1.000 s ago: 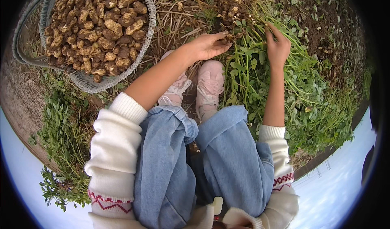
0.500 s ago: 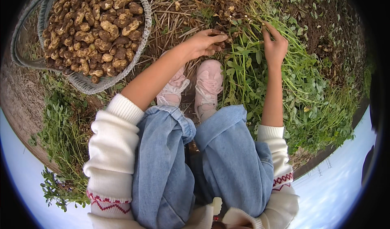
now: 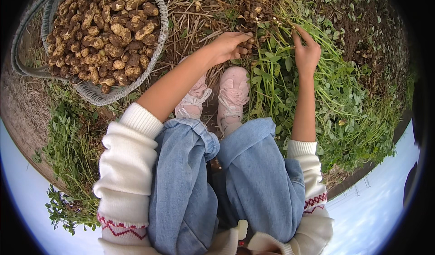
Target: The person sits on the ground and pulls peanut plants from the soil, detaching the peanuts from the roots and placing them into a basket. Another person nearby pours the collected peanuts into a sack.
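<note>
Fingers (image 3: 242,40) of the left hand (image 3: 229,46) are curled in and pinch at a clump of peanuts (image 3: 253,6) still stuck to their roots. That clump lies on the ground just past the two pink shoes (image 3: 233,92), with dirt and dry straw (image 3: 190,15) around it. Up on the other side, the right hand (image 3: 307,51) has its fingers closed around thin green stems of the peanut plant (image 3: 281,74), and one finger sticks up a little. Both hands are near each other, with leaves between them.

One big round basket (image 3: 161,28) made of grey woven strips sits on the ground to the left, well apart from the hands. It is full to the top with brown, dirty peanut pods (image 3: 102,33), all heaped up. A thin grey hoop handle (image 3: 22,46) curves around its far side.

Blue jeans (image 3: 190,182) and white sleeves (image 3: 129,164) with a red zigzag band fill the bottom. No boxes, bags or signs show anywhere.
</note>
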Demonstrator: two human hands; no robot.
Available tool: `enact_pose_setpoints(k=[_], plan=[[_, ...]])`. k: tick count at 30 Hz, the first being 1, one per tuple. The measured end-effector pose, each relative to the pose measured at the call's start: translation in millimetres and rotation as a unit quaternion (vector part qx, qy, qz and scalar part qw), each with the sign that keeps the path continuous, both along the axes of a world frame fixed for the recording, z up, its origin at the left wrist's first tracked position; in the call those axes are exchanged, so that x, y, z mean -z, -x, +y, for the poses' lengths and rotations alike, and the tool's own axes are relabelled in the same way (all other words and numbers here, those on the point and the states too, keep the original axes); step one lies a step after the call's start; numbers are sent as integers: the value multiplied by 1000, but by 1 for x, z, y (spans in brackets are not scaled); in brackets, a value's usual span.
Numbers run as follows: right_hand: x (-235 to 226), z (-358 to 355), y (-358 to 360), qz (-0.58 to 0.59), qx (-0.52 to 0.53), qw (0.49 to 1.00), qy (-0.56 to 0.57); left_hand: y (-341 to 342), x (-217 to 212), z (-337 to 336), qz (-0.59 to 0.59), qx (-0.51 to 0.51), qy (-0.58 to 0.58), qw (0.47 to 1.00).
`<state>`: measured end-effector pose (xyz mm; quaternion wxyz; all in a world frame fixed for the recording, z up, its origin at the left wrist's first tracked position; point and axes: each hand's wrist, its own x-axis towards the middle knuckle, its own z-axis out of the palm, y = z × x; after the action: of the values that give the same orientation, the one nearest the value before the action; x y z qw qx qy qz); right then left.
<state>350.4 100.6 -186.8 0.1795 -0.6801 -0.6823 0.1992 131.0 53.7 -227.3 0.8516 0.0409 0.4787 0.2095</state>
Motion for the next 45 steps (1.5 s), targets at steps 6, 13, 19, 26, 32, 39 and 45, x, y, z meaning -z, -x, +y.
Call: enact_pose_setpoints(k=[6,13,19,26,32,39,45], plan=[[7,-4,-2,-53,-57,995,-56,-11,-25,-13,152,-66,-115,979],[29,-6,-1,-122,-22,991,-55,1,-45,-34,226,-47,-239,943],[53,-9,-6,-154,-49,981,-106,10,-63,-43,314,58,-423,848],[52,-12,-10,-129,-48,989,-48,61,-144,-36,257,38,-263,929],[50,-16,-10,-91,-46,992,-69,106,-209,-45,272,-106,-318,902],[50,-13,-4,-79,-32,993,-86,187,-229,-34,809,72,-347,469],[48,-14,-3,-96,-22,991,-86,197,-210,-25,862,120,-375,320]])
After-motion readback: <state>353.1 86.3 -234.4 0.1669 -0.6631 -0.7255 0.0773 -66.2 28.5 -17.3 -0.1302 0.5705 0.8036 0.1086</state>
